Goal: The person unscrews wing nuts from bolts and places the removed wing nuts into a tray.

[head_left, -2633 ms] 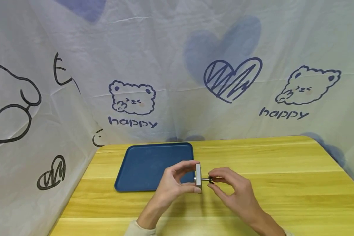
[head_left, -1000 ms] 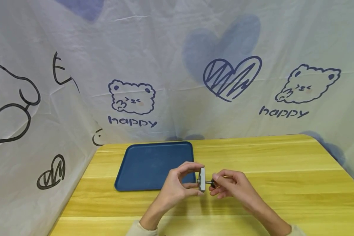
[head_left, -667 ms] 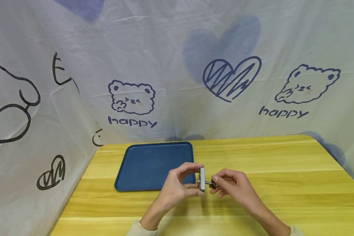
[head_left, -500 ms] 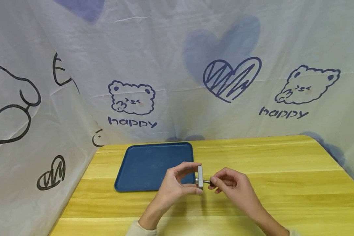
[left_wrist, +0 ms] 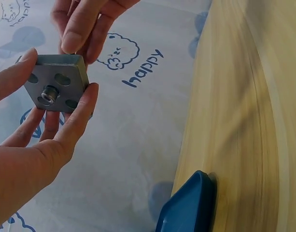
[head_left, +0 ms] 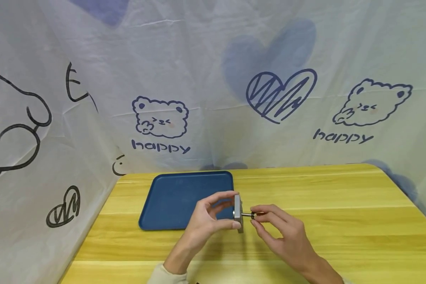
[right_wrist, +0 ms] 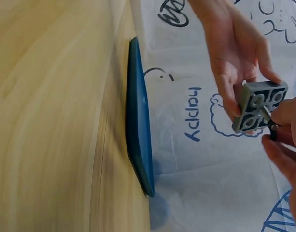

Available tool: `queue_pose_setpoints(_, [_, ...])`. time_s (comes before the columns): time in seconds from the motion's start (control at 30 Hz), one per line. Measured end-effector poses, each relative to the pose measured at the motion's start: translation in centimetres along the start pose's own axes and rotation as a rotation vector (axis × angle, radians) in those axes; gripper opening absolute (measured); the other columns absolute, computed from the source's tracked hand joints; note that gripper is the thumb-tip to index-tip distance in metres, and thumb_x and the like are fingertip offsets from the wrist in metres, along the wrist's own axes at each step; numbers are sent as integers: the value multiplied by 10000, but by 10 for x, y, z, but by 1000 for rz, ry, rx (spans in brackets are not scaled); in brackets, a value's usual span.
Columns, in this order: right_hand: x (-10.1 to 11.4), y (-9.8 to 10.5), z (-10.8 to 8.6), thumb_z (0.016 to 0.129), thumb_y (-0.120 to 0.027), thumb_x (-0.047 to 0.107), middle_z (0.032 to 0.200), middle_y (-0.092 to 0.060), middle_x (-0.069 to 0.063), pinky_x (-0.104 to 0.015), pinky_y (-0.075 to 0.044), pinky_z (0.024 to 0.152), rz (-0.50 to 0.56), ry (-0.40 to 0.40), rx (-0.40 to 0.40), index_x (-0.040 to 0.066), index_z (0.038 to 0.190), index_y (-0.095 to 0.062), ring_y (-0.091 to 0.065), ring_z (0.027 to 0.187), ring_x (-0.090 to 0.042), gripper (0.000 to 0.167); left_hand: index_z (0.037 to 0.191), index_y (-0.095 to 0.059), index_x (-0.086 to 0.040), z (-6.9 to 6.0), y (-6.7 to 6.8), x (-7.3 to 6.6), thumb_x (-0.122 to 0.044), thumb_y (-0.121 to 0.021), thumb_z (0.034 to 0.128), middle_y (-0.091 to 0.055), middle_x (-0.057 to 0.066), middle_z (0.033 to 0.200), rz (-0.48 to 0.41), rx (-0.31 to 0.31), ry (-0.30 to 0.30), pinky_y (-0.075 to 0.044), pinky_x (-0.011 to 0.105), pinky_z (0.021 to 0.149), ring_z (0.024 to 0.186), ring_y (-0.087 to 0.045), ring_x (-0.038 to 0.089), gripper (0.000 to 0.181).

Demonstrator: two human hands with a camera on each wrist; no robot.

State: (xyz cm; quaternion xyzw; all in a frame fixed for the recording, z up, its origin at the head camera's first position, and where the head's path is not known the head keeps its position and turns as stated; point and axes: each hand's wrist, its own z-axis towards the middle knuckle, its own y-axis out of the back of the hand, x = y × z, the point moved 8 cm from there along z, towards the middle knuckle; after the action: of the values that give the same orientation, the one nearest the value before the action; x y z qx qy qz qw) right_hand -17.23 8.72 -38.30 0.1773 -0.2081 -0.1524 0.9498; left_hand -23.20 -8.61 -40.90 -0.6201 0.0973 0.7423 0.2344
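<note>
My left hand [head_left: 201, 221] grips a square grey metal plate [head_left: 238, 213] by its edges, above the table. In the left wrist view a bolt with a socket head [left_wrist: 50, 94] sits in the plate's middle, with oval holes around it. The bolt's shank [head_left: 246, 215] sticks out of the other face, which shows round recesses in the right wrist view. My right hand [head_left: 287, 232] pinches a small black piece [right_wrist: 273, 130] on the shank's end between thumb and fingers. The fingers partly cover that piece, so its exact kind is unclear.
A blue tray [head_left: 184, 201] lies on the wooden table [head_left: 326, 197], behind and left of the hands. White printed cloth [head_left: 213, 79] hangs along the back and sides of the table.
The right thumb has swung from on top of the black piece to below it, with the fingers now above. Both hands and the plate have shifted slightly left and up.
</note>
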Motion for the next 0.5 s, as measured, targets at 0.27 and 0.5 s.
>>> queue_pose_setpoints(0.27, [29, -2, 3, 1068, -569, 104, 1122, -704, -237, -266, -612, 866, -242, 394, -30, -70, 982, -763, -730, 932, -338, 275, 1409, -585, -1, -1, 0, -1, 47, -852, 790, -550, 166, 1442, -34, -4, -3, -594, 320, 939, 1276, -576, 307, 676])
queue_pose_setpoints(0.5, [36, -1, 3, 1069, -549, 63, 1118, -703, -270, -283, -612, 877, -281, 479, -29, -112, 1004, -757, -732, 928, -354, 279, 1408, -588, -4, 0, -1, -1, 48, -855, 788, -530, 201, 1457, -29, 2, 0, -608, 344, 919, 1281, -567, 303, 677])
